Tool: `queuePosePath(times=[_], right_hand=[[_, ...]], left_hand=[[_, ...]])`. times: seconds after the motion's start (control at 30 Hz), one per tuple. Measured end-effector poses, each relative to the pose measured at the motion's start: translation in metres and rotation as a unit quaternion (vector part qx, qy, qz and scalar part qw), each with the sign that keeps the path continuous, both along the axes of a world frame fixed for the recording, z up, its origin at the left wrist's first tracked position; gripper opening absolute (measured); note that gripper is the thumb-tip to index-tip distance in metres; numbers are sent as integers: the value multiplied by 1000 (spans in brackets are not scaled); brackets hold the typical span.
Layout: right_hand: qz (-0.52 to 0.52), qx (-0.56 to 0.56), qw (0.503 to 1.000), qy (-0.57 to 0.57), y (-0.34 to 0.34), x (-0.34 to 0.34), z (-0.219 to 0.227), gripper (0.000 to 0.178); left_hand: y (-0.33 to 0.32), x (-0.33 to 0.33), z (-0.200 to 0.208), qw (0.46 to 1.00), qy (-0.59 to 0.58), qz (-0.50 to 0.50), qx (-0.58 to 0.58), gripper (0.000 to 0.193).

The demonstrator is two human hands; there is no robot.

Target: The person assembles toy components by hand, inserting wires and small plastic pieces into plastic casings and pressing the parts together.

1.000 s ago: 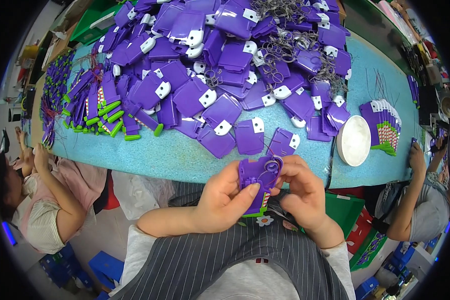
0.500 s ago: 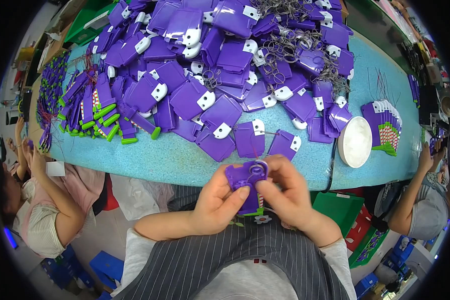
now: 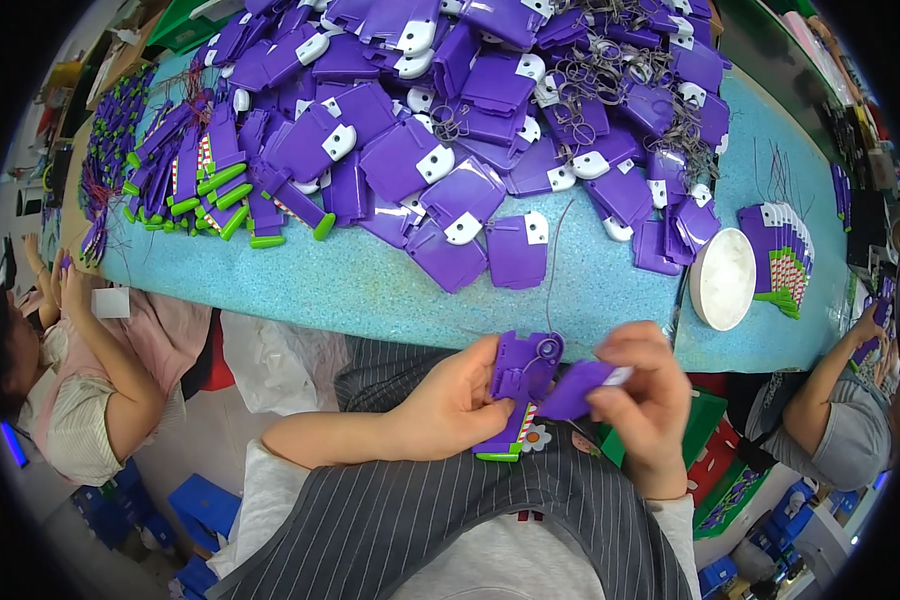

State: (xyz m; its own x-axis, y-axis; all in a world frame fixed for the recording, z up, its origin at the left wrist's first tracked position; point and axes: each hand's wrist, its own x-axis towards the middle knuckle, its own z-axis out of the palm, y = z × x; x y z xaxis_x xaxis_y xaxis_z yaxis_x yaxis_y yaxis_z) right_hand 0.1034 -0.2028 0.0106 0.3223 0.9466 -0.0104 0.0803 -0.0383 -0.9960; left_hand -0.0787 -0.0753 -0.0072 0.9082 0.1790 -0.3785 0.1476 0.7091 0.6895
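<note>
The left hand (image 3: 455, 405) had its fingers closed along one side of a green-footed purple housing (image 3: 518, 387) at the desk's (image 3: 370, 300) front edge, a grip that seemed meant to keep the open face and coiled wire (image 3: 549, 348) uncovered. The right hand's (image 3: 645, 400) fingers pinched a purple cover (image 3: 572, 392) by its white corner, probably leaving its far edge free beside the housing; whether they touched could not be told. The wire's tail arched over the desk. Beyond, heaped covers (image 3: 395, 150) and tangled grey rings (image 3: 595, 85) crowded the back, and a white bowl (image 3: 723, 280) stood before a purple stack (image 3: 775, 255).
</note>
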Motion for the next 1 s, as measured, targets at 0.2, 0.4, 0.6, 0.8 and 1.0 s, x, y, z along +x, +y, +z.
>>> queuePosePath(times=[0.2, 0.4, 0.6, 0.8, 1.0], right_hand=[[18, -87, 977, 195, 26, -15, -15, 26], [-7, -109, 978, 179, 27, -20, -12, 38], [-91, -72, 935, 334, 26, -25, -15, 57], [-39, -40, 842, 536, 21, -32, -26, 19], [-57, 16, 981, 184, 14, -33, -11, 18]], left_hand=[[1, 1, -2, 999, -15, -46, 16, 49], [4, 2, 5, 995, 17, -57, 83, 42], [9, 7, 12, 955, -25, -10, 296, 23], [4, 0, 5, 941, -87, 8, 328, 22], [5, -1, 2, 940, -71, -30, 332, 22]])
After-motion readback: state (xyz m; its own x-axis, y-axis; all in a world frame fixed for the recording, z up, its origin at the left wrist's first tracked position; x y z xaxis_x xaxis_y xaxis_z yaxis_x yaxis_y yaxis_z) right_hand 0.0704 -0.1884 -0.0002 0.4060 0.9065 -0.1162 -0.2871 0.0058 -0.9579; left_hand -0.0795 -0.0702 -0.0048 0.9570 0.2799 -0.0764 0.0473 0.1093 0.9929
